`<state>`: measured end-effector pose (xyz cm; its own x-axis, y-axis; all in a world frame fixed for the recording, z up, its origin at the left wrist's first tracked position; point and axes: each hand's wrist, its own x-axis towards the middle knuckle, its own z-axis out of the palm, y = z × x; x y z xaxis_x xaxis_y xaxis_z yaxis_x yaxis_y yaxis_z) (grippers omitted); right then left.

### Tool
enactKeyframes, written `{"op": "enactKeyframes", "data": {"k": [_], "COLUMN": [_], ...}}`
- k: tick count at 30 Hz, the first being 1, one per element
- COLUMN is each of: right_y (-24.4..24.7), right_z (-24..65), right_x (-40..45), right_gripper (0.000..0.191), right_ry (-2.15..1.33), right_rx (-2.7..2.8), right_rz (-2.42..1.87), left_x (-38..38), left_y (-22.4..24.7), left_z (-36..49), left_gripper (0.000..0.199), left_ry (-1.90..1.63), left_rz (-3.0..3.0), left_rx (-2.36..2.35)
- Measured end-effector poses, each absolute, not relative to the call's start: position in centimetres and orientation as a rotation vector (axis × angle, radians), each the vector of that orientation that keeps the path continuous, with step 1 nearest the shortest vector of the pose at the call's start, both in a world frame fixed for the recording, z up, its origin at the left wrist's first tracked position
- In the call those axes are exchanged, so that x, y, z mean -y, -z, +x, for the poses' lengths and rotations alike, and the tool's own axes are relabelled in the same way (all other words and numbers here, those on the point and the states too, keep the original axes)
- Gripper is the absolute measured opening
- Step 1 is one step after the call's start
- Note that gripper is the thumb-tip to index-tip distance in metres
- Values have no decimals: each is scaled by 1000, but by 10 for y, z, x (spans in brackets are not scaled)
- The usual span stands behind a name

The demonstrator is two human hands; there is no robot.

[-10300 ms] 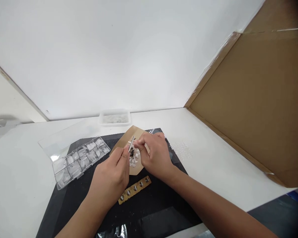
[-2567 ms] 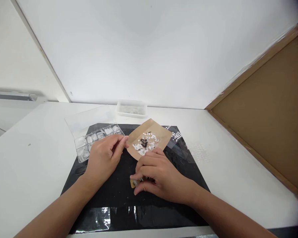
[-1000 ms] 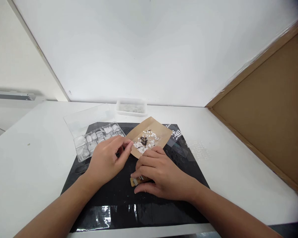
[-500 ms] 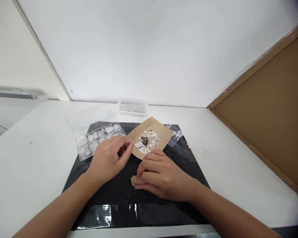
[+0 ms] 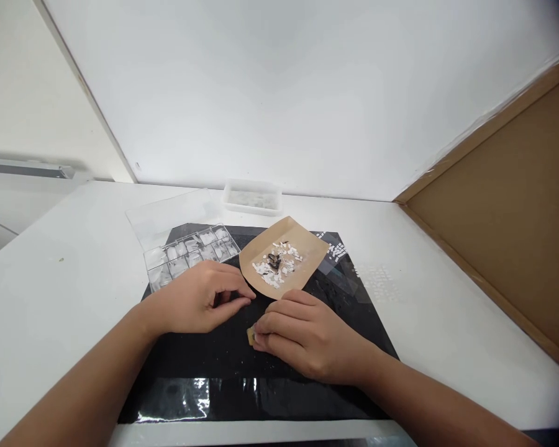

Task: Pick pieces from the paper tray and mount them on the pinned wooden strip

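I saw the right hand [image 5: 302, 335] closed upon the yellowish strip [image 5: 250, 336], well inside the edges of the black mat [image 5: 233, 363]; the left hand [image 5: 200, 298] pinched near the brown paper [image 5: 299, 231], its hold I could not tell; there was room nearward.

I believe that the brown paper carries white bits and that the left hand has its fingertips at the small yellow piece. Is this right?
One part is wrong: the head view shows the right hand with its fingertips at the small yellow piece, while the left hand is apart from it. The brown paper does carry white bits.
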<state>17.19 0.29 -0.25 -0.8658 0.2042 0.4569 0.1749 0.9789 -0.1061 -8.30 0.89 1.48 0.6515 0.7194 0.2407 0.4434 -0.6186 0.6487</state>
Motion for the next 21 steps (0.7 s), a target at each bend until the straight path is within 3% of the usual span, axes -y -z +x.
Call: {"op": "enactKeyframes", "data": {"k": [21], "right_y": [0], "right_z": [167], "right_x": [15], "right_gripper": [32], "right_ry": [207], "right_rx": [2696], "right_rz": [-307], "left_x": [-5], "left_y": [-9], "left_z": [-72], "left_gripper": [15], "left_ry": [-545], "left_rz": [2106], "left_rx": [-705]}}
